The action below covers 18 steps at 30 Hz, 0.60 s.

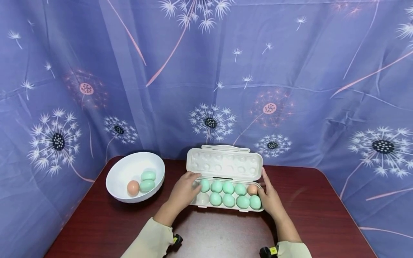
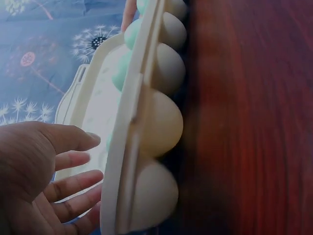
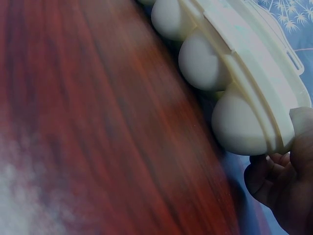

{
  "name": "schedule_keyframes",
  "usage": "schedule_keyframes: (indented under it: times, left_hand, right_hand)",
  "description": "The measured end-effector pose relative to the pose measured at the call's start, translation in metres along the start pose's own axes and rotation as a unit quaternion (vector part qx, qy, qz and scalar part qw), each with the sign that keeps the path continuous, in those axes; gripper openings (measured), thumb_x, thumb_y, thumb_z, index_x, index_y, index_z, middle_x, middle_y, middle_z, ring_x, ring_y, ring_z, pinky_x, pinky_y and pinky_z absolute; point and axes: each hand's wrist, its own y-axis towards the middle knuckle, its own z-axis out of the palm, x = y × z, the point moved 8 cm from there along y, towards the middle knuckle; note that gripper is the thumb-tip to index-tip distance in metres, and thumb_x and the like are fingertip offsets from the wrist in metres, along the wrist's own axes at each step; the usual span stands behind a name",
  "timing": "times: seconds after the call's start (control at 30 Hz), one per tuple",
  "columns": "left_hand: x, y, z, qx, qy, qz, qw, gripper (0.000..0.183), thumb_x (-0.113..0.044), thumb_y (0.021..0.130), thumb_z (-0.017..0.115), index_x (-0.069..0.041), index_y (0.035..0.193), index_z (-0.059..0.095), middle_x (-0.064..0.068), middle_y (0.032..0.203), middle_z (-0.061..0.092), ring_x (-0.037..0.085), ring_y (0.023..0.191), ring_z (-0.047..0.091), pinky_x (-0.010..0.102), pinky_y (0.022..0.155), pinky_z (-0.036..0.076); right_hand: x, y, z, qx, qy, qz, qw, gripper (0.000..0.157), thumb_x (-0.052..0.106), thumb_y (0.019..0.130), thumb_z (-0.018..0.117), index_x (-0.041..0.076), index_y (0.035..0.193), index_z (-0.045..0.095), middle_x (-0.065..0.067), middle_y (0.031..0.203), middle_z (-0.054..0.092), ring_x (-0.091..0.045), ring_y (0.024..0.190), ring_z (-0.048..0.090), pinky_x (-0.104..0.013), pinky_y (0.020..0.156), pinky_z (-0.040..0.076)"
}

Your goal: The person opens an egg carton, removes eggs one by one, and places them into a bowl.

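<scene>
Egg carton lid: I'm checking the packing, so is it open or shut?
Open. The lid stands raised, its dimpled inside and the eggs below it showing in the head view.

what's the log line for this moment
left hand: at egg carton, left end | right hand: gripping right end | lid: open | white bowl: three eggs

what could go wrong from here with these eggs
1. The lid stands open, so the green eggs might roll out if the egg carton were tipped.
2. The right hand grips the egg carton close to an orange egg, which it might nudge.
3. Three loose eggs lie together in the bowl and could knock together if it is bumped.
</scene>
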Motion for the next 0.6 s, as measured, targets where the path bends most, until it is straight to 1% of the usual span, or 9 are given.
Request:
schedule_keyframes:
  times: [0.13, 0.27, 0.37, 0.5, 0.6]
  left_hand:
    - [-0.003, 0.003, 0.007, 0.009, 0.003, -0.003, 1.0000, 0.043, -0.024, 0.089, 0.076, -0.010, 0.130, 0.067, 0.008, 0.119, 0.066, 0.023, 0.103, 0.066, 0.041, 0.087, 0.056]
    - [-0.004, 0.005, 0.016, 0.020, 0.005, -0.004, 0.9998, 0.043, -0.024, 0.090, 0.075, -0.010, 0.130, 0.067, 0.007, 0.117, 0.066, 0.023, 0.105, 0.066, 0.040, 0.089, 0.056]
    - [-0.002, 0.003, 0.023, 0.025, 0.009, 0.000, 0.9996, 0.047, -0.024, 0.091, 0.075, -0.012, 0.135, 0.064, 0.005, 0.116, 0.065, 0.022, 0.106, 0.065, 0.038, 0.089, 0.056]
    - [-0.001, 0.002, 0.027, 0.029, 0.010, 0.008, 0.9995, 0.052, -0.025, 0.091, 0.075, -0.016, 0.140, 0.061, 0.004, 0.122, 0.065, 0.023, 0.111, 0.063, 0.039, 0.091, 0.055]
    - [-0.001, 0.001, 0.029, 0.028, 0.013, 0.014, 0.9994, 0.049, -0.025, 0.091, 0.075, -0.015, 0.137, 0.064, 0.004, 0.126, 0.065, 0.024, 0.113, 0.062, 0.039, 0.094, 0.054]
  right_hand:
    - [0.000, 0.001, 0.000, 0.000, 0.000, 0.001, 1.000, 0.077, 0.006, 0.101, 0.048, 0.028, 0.164, 0.011, -0.020, 0.119, 0.066, -0.023, 0.094, 0.062, -0.036, 0.081, 0.048]
    - [0.001, 0.000, 0.000, 0.003, -0.004, 0.001, 1.000, 0.077, 0.005, 0.101, 0.048, 0.027, 0.164, 0.010, -0.020, 0.119, 0.065, -0.025, 0.096, 0.062, -0.038, 0.082, 0.048]
    - [0.000, -0.001, 0.000, 0.008, -0.005, 0.003, 1.000, 0.077, 0.007, 0.102, 0.048, 0.028, 0.164, 0.008, -0.020, 0.121, 0.065, -0.026, 0.097, 0.062, -0.038, 0.082, 0.048]
    - [-0.001, 0.000, 0.000, 0.012, -0.007, 0.005, 1.000, 0.077, 0.008, 0.102, 0.048, 0.029, 0.164, 0.007, -0.021, 0.122, 0.064, -0.026, 0.096, 0.061, -0.036, 0.080, 0.047]
    - [-0.001, 0.000, 0.000, 0.010, -0.009, 0.004, 1.000, 0.077, 0.008, 0.102, 0.049, 0.027, 0.164, 0.008, -0.021, 0.121, 0.064, -0.026, 0.094, 0.061, -0.036, 0.079, 0.047]
